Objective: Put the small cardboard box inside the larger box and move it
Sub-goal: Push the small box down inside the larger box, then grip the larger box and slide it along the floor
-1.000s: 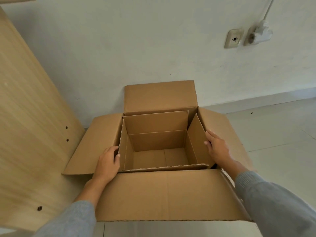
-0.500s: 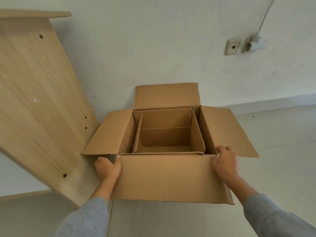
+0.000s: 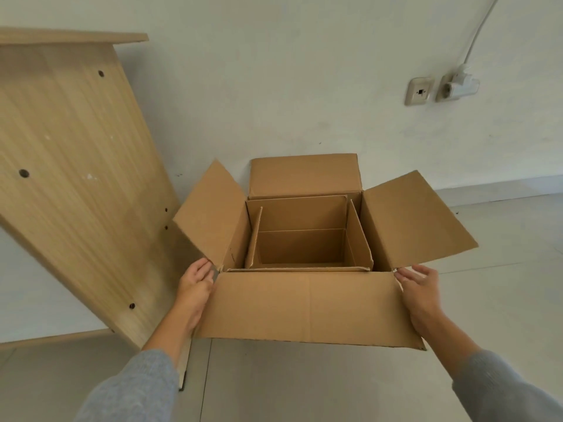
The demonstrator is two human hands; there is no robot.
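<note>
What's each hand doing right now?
Left hand: open, against the larger box's left near corner.
Right hand: open, at its right near corner, holding nothing.

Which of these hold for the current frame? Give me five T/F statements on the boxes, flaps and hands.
1. The small cardboard box sits inside the larger box. True.
2. The small box is full of items. False: it is open and what shows of its inside is empty.
3. The left hand and right hand are at the near corners of the larger box, one on each side. True.
4. All four flaps of the larger box are folded shut. False: all four stand open.
5. A wooden panel stands to the right of the boxes. False: it is on the left; the right wall has an outlet.
</note>
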